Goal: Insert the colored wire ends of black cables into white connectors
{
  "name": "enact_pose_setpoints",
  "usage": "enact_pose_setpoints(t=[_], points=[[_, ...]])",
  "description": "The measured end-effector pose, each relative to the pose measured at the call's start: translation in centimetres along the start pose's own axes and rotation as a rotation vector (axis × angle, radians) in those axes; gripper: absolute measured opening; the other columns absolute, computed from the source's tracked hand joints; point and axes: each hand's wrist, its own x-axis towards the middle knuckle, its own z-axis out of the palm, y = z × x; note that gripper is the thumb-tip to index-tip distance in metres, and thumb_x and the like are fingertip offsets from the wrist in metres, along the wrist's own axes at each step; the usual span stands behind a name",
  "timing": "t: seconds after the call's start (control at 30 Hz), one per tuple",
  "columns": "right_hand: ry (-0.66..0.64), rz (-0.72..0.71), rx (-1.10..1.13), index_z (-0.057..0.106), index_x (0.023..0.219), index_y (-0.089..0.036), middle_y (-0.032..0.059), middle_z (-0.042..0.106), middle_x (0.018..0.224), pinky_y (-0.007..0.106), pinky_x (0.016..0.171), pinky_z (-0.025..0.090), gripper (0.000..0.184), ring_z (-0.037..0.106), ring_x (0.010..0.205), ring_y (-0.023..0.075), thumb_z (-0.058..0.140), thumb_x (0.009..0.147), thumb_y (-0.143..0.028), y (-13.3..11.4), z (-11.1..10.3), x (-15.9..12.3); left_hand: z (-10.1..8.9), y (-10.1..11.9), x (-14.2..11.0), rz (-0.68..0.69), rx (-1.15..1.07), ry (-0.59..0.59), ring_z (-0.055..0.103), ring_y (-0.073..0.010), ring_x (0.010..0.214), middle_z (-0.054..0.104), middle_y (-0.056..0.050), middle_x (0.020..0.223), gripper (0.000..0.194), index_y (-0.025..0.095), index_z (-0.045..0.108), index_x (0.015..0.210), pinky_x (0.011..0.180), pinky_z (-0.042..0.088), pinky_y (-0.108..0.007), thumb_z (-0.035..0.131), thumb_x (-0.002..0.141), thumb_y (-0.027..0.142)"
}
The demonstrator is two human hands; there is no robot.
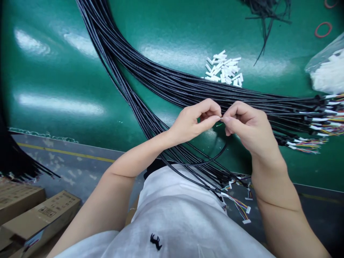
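Observation:
My left hand (pixel 200 120) and my right hand (pixel 245 125) meet fingertip to fingertip above the green table. Each is closed in a pinch, and a tiny bit of thin wire (pixel 221 118) shows between the tips. Just below them a thin green wire end (pixel 219 125) sticks out. A single black cable (pixel 215 159) curves up toward the underside of my right hand; its end is hidden by the fingers. Behind both hands runs a thick bundle of black cables (pixel 172 80). A thinner bundle (pixel 137 107) passes beneath my left forearm.
White connector housings (pixel 224 68) lie piled beyond the bundle. Stripped coloured wire ends (pixel 307 145) are at right, near a plastic bag of white parts (pixel 328 71). Finished-looking white plugs (pixel 246 215) hang over the table's front edge. Cardboard boxes (pixel 40 218) stand at lower left.

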Motion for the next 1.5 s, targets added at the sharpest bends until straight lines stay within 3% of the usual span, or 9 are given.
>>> enact_pose_setpoints(t=[0.1,0.17,0.27,0.4,0.53,0.67,0.93,1.17,1.5], points=[[0.049,-0.092,-0.096,0.070,0.081,-0.023,-0.0036,0.057,0.074,0.029,0.054,0.040,0.003,0.053,0.058,0.0110,0.071,0.083,-0.021,-0.3,0.2,-0.1,-0.1,-0.2,0.1,-0.004,0.017,0.025,0.055,-0.0084,0.070,0.064,0.002,0.081,0.031,0.020,0.065,0.088,0.067,0.045,-0.025,0.074,0.091,0.049],[0.079,-0.179,-0.160,0.072,0.089,-0.024,-0.0024,0.057,0.081,0.030,0.057,0.042,0.010,0.053,0.065,0.0126,0.074,0.080,-0.018,-0.4,0.5,-0.3,-0.2,-0.3,0.1,-0.019,0.003,0.039,0.053,-0.0084,0.070,0.063,0.002,0.080,0.034,0.020,0.065,0.089,0.066,0.045,-0.025,0.075,0.090,0.052],[0.160,-0.299,-0.267,0.068,0.083,-0.026,-0.0013,0.058,0.082,0.030,0.057,0.042,0.017,0.053,0.068,0.0144,0.072,0.080,-0.010,-0.4,1.0,-0.4,-0.2,-0.3,0.1,-0.058,-0.031,0.032,0.053,-0.0083,0.070,0.062,0.002,0.080,0.039,0.020,0.065,0.090,0.065,0.044,-0.025,0.077,0.088,0.057],[0.254,-0.341,-0.307,0.064,0.079,-0.027,0.0006,0.057,0.081,0.032,0.057,0.043,0.017,0.057,0.074,0.0183,0.067,0.083,-0.011,-0.3,1.5,-0.6,-0.1,-0.5,0.3,-0.135,-0.193,-0.029,0.060,-0.0083,0.075,0.066,0.001,0.086,0.043,0.021,0.064,0.095,0.067,0.048,-0.024,0.079,0.086,0.060],[0.302,-0.382,-0.376,0.063,0.079,-0.026,0.0011,0.057,0.084,0.030,0.052,0.039,0.014,0.054,0.070,0.0159,0.066,0.081,-0.012,-0.2,1.8,-0.7,-0.2,-1.0,0.4,-0.219,-0.357,-0.068,0.069,-0.0112,0.085,0.071,-0.001,0.094,0.047,0.023,0.064,0.108,0.072,0.054,-0.025,0.081,0.084,0.060],[0.343,-0.490,-0.482,0.062,0.080,-0.026,0.0016,0.059,0.085,0.031,0.051,0.040,0.016,0.048,0.061,0.0133,0.065,0.083,-0.011,-0.2,1.9,-0.9,-0.4,-1.2,0.3,-0.245,-0.403,-0.078,0.070,-0.0110,0.085,0.072,-0.001,0.093,0.044,0.023,0.066,0.109,0.073,0.056,-0.025,0.081,0.086,0.057],[0.327,-0.429,-0.607,0.062,0.080,-0.028,0.0048,0.066,0.087,0.035,0.053,0.047,0.015,0.053,0.061,0.0165,0.060,0.088,-0.015,-0.1,1.9,-1.1,-0.3,-1.2,0.4,-0.266,-0.405,-0.057,0.070,-0.0106,0.084,0.072,-0.001,0.090,0.043,0.022,0.067,0.106,0.072,0.056,-0.024,0.084,0.083,0.054],[0.337,-0.462,-0.593,0.063,0.080,-0.027,0.0043,0.066,0.087,0.034,0.053,0.046,0.015,0.053,0.060,0.0155,0.063,0.087,-0.014,0.0,1.8,-0.9,-0.3,-1.1,0.3,-0.212,-0.388,-0.041,0.071,-0.0091,0.085,0.074,0.000,0.094,0.039,0.021,0.066,0.106,0.073,0.056,-0.023,0.083,0.086,0.050],[0.451,-0.674,-0.683,0.062,0.084,-0.024,0.0021,0.064,0.082,0.028,0.052,0.044,0.019,0.062,0.067,0.0148,0.063,0.087,-0.006,0.4,2.2,-0.9,-0.6,-0.4,0.3,-0.276,-0.424,-0.109,0.069,-0.0050,0.073,0.074,0.003,0.079,0.040,0.018,0.064,0.106,0.065,0.053,-0.017,0.083,0.087,0.048]])
